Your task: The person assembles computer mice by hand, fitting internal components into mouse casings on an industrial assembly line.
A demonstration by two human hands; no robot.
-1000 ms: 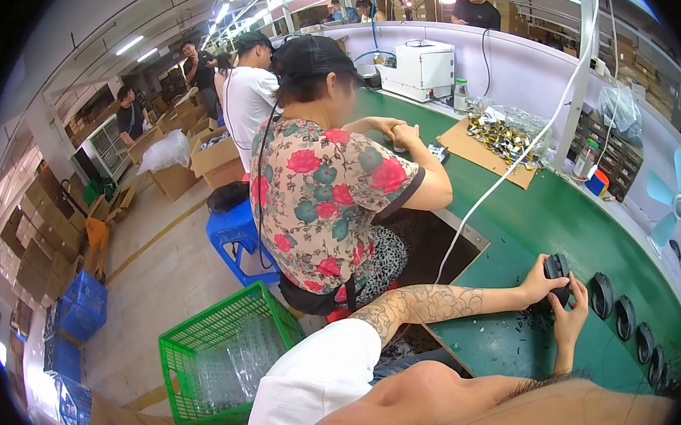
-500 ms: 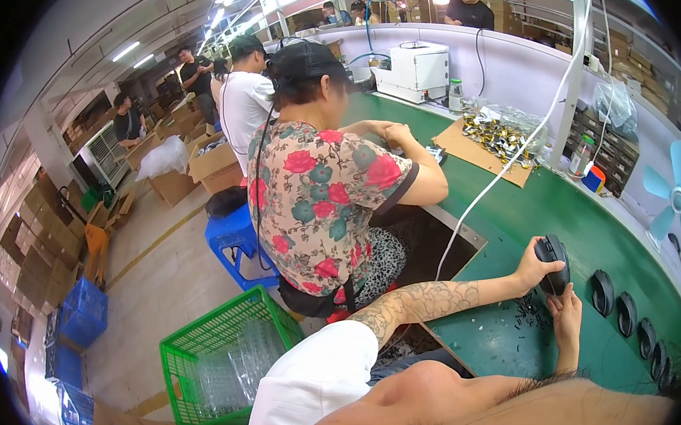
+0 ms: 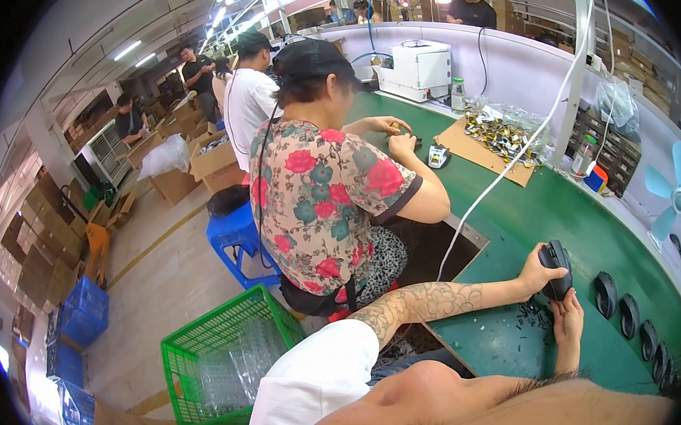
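Above the green bench I hold a black computer mouse [image 3: 557, 267] tilted on end. My left hand [image 3: 536, 275] closes round its left side, with the thumb across its face. My right hand [image 3: 569, 318] grips its lower end with the fingertips; part of that grip is hidden. Several more black mice or mouse shells [image 3: 606, 294] lie in a row to the right of my hands. Small black pieces [image 3: 531, 317] are scattered on the green bench top [image 3: 484, 344] beneath my hands.
A co-worker in a flowered shirt [image 3: 331, 197] sits at my left. A white cable [image 3: 503, 171] hangs across the bench. Farther off are cardboard with small yellow-and-black parts [image 3: 501, 134] and a white machine [image 3: 417, 71]. A blue fan [image 3: 678, 201] stands right; a green crate [image 3: 232, 354] is at lower left.
My hands and the mouse have barely shifted. The co-worker's hands have drawn back to the left, and a small white-and-black part now shows on the bench beside them.
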